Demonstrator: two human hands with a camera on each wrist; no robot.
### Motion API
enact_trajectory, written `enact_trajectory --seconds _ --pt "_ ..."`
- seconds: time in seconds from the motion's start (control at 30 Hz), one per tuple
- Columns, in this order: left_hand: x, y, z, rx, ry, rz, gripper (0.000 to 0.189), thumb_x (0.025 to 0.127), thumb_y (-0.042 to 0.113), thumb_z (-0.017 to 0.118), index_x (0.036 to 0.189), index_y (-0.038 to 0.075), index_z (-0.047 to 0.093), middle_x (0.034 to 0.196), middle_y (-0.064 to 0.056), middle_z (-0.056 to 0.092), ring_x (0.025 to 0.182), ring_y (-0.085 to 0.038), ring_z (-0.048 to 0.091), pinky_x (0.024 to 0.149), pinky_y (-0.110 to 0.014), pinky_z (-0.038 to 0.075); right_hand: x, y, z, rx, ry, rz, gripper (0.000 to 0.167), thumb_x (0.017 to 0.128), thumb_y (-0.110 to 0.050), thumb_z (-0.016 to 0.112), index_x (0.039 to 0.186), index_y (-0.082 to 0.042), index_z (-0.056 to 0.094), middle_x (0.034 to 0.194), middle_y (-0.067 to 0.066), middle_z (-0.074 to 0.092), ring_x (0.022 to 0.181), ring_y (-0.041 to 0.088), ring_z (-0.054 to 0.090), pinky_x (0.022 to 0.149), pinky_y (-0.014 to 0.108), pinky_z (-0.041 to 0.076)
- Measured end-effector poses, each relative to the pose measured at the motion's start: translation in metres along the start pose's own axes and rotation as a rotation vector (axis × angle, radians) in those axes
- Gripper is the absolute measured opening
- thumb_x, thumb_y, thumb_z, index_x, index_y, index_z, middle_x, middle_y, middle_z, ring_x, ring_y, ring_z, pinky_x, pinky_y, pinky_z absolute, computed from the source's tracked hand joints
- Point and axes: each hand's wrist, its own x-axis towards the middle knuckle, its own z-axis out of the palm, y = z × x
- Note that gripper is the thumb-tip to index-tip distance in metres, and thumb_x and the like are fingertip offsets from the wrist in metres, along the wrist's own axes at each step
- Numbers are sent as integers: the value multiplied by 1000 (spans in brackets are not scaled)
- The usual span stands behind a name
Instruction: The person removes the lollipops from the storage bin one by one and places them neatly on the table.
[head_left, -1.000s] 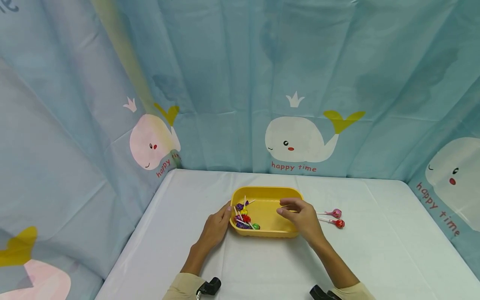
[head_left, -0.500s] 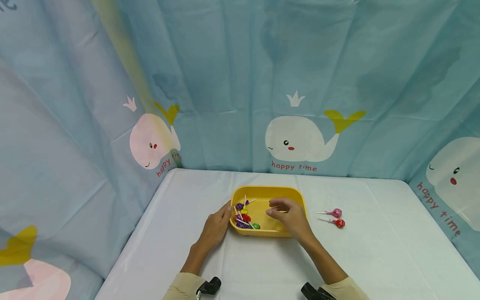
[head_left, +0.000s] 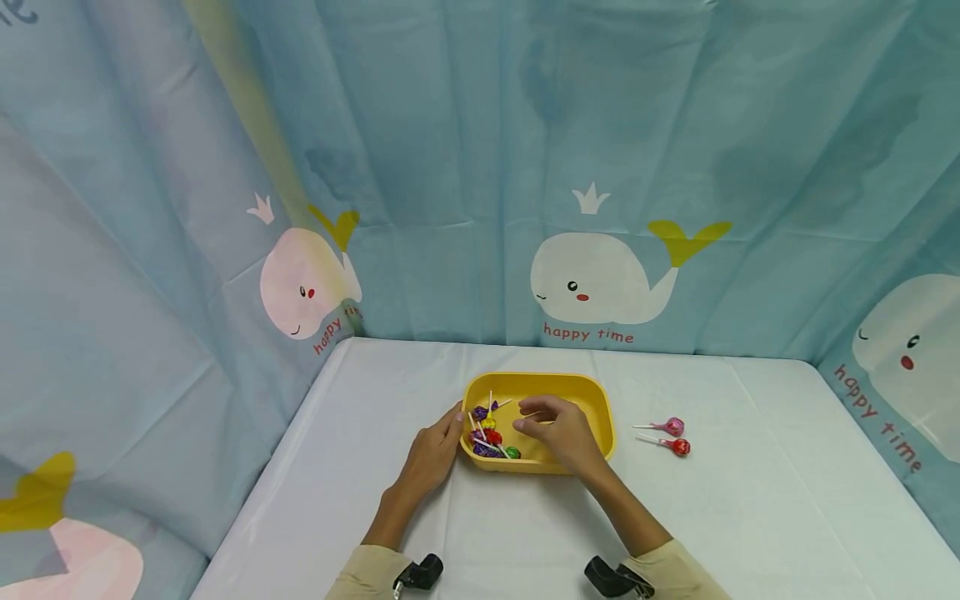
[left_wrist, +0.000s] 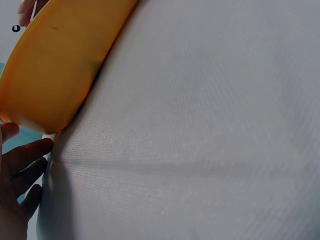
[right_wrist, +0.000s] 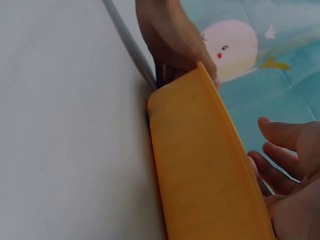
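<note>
A yellow tray (head_left: pixel 562 454) sits on the table, with several wrapped lollipops (head_left: pixel 489 437) bunched at its left end, in purple, red, yellow and green. My left hand (head_left: pixel 431 450) rests against the tray's left end; in the left wrist view its fingers (left_wrist: pixel 30 155) are fairly straight, one fingertip right at the rim. Over the tray's middle is my right hand (head_left: pixel 555 429), thumb and fingers apart and nothing between them, just right of the lollipops. The right wrist view shows its loosely bent fingers (right_wrist: pixel 280 165) beyond the tray's near wall.
Right of the tray lie a pink lollipop (head_left: pixel 673 427) and a red lollipop (head_left: pixel 680 447), sticks pointing left. A white cloth (head_left: pixel 787 500) covers the table. Behind and at both sides hangs a blue whale-print curtain (head_left: pixel 450 208).
My right hand has moved left over the tray, from its right end to its middle, close to the lollipops. My left hand and the tray have stayed in place.
</note>
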Motion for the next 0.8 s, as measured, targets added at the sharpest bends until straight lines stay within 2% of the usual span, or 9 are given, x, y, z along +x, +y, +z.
enact_trajectory --seconds 0.2,0.37,0.57,0.8 --pt "1 0 0 -8 -3 -16 61 114 57 34 162 22 46 158 -4 54 148 -30 51 124 -52 40 5 -2 6 -21 -18 18 27 93 -21 84 118 -10 79 115 7 78 106 22 71 93 36 63" --pt "1 -1 1 -10 -3 -6 61 114 56 34 162 21 46 158 -6 54 147 -33 51 123 -54 40 10 -2 11 -35 -38 27 31 94 -22 84 120 -6 78 116 10 77 105 23 71 94 37 63" --pt "0 -1 1 -11 -2 -4 61 114 56 34 162 20 47 158 -7 54 147 -34 51 122 -55 40 16 -1 15 -57 -50 28 32 93 -21 84 120 -6 78 107 2 77 100 20 71 93 36 63" --pt "0 0 1 -7 4 -12 60 114 56 34 161 22 48 157 -6 55 146 -33 53 122 -54 42 24 0 20 -44 -87 23 32 94 -18 83 122 -4 76 115 11 77 100 21 72 92 37 64"
